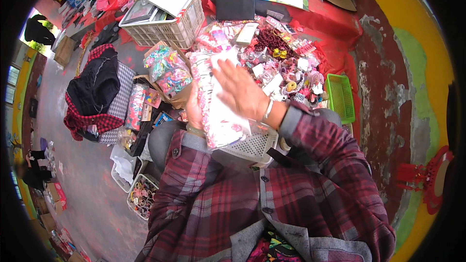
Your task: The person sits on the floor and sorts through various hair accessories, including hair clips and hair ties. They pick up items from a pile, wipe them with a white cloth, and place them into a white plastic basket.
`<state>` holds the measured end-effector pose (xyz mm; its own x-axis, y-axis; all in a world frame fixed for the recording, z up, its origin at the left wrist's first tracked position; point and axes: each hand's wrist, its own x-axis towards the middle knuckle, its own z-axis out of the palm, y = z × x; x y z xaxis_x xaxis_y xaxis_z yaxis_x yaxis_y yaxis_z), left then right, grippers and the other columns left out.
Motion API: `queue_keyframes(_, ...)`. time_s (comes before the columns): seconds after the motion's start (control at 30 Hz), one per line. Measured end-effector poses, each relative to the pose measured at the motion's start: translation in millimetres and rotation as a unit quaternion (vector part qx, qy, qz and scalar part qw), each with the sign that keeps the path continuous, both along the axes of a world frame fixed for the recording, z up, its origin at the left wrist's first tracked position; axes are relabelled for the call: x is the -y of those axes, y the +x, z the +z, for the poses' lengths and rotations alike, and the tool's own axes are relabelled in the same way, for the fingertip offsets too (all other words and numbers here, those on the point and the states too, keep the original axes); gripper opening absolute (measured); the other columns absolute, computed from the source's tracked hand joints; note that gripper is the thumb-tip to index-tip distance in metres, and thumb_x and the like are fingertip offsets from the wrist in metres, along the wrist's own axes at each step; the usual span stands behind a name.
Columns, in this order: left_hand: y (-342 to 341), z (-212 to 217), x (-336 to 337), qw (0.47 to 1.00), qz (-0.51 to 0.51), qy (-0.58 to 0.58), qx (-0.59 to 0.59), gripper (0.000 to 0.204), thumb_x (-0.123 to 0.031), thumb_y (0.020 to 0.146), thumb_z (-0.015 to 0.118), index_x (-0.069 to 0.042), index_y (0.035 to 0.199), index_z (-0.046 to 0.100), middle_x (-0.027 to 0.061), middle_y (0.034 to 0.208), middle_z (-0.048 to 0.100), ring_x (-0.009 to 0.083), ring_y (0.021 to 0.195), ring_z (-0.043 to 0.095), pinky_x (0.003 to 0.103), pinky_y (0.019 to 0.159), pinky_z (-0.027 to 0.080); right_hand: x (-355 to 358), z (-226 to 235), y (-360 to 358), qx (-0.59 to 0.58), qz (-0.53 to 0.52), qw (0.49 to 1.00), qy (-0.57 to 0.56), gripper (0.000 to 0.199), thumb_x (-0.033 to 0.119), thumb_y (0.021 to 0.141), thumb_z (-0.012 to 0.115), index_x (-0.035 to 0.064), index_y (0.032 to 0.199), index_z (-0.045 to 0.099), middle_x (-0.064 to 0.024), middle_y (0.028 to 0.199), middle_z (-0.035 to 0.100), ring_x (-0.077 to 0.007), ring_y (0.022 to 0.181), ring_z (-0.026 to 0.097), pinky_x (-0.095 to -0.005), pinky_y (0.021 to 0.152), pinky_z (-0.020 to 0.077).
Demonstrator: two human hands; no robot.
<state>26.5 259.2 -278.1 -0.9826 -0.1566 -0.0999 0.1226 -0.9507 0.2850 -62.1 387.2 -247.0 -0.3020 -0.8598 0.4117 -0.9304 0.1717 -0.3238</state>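
Note:
A long see-through plastic bag packed with pink and white small pieces (201,75) stands tilted over my lap, a white sheet or card (223,121) along its front. My left hand (193,109) grips the bag's left edge, its fingers mostly hidden behind it. Flat against the front lies my right hand (241,92), fingers stretched out and slightly blurred. Below the bag, a white perforated plastic basket (255,146) rests by my knees. Just beyond my right hand spreads a pile of hair ties and small accessories (291,83).
A white crate (191,22) holding flat boxes stands at the far left, near a black square pad (235,0). An open carton of colourful bagged pieces (167,70) sits left of my hands. A chair draped with dark clothing (97,85) stands farther left; a green basket (341,98) is at right.

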Motion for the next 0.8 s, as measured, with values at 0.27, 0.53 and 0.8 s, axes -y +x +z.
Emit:
queue_keyframes(0.27,10.5,-19.4,-7.7,0.987,0.026,-0.133,-0.089,0.054,-0.039,0.095,0.033,-0.006,0.138,0.030,0.0137,0.134,0.043,0.0285,0.121,0.044,0.043,0.101,0.037,10.3,29.6,16.6,-0.045,0.060,0.995,0.068,0.061,0.033,0.089,0.045,0.0005,0.138,0.028,-0.0204,0.144,0.026,-0.0332,0.131,0.029,-0.0447,0.106,0.0252)
queue_keyframes(0.53,7.9,3.0,3.1,0.998,0.023,-0.053,-0.006,0.059,-0.045,0.094,0.036,-0.003,0.136,0.033,0.0155,0.132,0.043,0.0293,0.120,0.045,0.043,0.102,0.036,14.7,10.4,19.2,-0.012,-0.023,1.000,0.003,0.062,0.032,0.088,0.050,0.0007,0.137,0.029,-0.0230,0.141,0.029,-0.0377,0.132,0.026,-0.0469,0.107,0.0224)
queue_keyframes(0.8,14.6,23.5,-15.3,0.997,0.006,-0.072,-0.009,0.060,-0.034,0.090,0.051,-0.001,0.136,0.031,0.0128,0.132,0.045,0.0269,0.120,0.045,0.042,0.102,0.035,15.0,4.1,11.6,-0.032,-0.073,0.995,-0.062,0.059,0.028,0.087,0.052,-0.0056,0.132,0.034,-0.0291,0.139,0.028,-0.0447,0.131,0.023,-0.0481,0.107,0.0235)
